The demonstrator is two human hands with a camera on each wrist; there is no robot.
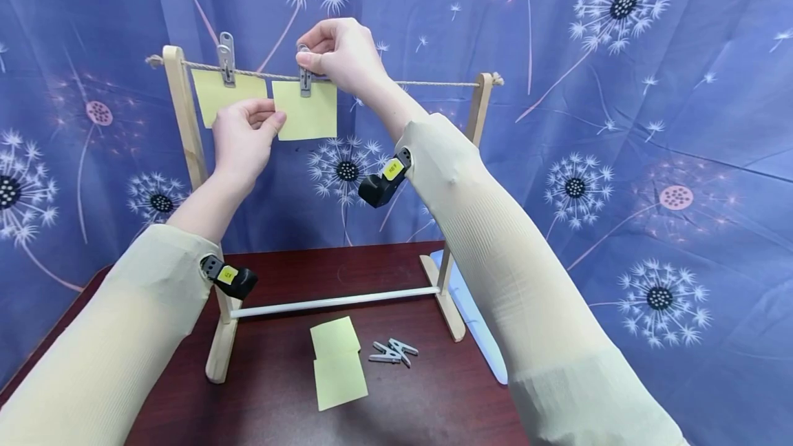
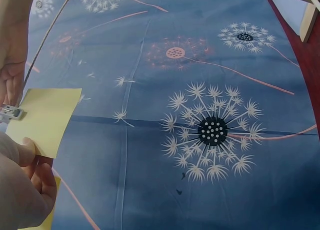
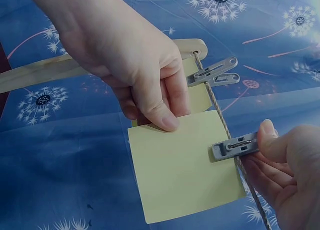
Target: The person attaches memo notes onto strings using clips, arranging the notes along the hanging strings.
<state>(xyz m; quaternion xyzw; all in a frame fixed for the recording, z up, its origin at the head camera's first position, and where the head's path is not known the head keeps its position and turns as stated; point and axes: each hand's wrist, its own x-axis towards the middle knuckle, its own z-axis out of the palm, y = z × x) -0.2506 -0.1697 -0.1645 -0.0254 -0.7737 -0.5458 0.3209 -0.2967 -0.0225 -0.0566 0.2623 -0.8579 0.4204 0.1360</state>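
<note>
Up at the rope [image 1: 434,83], both my hands are busy! My left hand [image 1: 244,140] pinches the yellow note [image 1: 312,115] by its left edge, thumb on the near face, a narrow, light grip. My right hand [image 1: 343,54] is up top, thumb and fingers pinching the handle end of the grey clothespin [image 1: 305,85]. And look at the bite: the pin's lower end sits over the note's top edge, right at the rope, with the sheet hanging just below the line, nearly level, its face towards me.

Just to the left, a second sheet [image 1: 207,91] hangs from the same line under its own metal-grey clip [image 1: 226,64], partly covered by my left hand. The line runs across between the two posts of the wooden frame [image 1: 478,112], knotted at each end, and a white bar [image 1: 337,302] joins the posts low down.

Down on the dark red table [image 1: 272,377], two more yellow papers [image 1: 341,378] lie together, one nearer me than the other, and just right of them two loose pegs [image 1: 393,352] rest crossed or touching; I can't tell which. Behind it all, the blue dandelion curtain [image 1: 526,239]!
</note>
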